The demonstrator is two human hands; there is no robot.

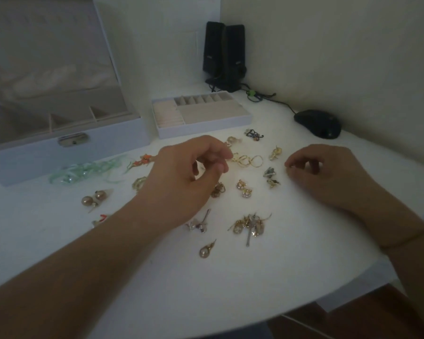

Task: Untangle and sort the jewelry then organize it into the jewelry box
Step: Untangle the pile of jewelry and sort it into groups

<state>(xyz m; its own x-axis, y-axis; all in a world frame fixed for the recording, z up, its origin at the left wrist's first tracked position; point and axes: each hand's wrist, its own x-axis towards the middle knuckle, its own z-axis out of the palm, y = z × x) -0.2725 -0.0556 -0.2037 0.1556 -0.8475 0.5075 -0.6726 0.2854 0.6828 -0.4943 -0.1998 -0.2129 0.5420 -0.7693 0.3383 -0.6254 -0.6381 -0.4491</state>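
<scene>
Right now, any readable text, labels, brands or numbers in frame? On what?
No text here can be read.
Left speaker: small pale mark low on its front, too blurred to read.
Right speaker: similar small mark, too blurred to read.
Mouse: no legible marking.
Jewelry box: metal clasp on its front, no lettering visible.
Tray: no label visible.

Up in the far corner of the white bench [230,277], a pair of tall black desktop speakers [224,55] stands upright against the pale wall, touching side by side. Their dark cables [262,96], gathered with a small green tie, trail right across the bench toward a black computer mouse [318,123] resting near the wall.
</scene>
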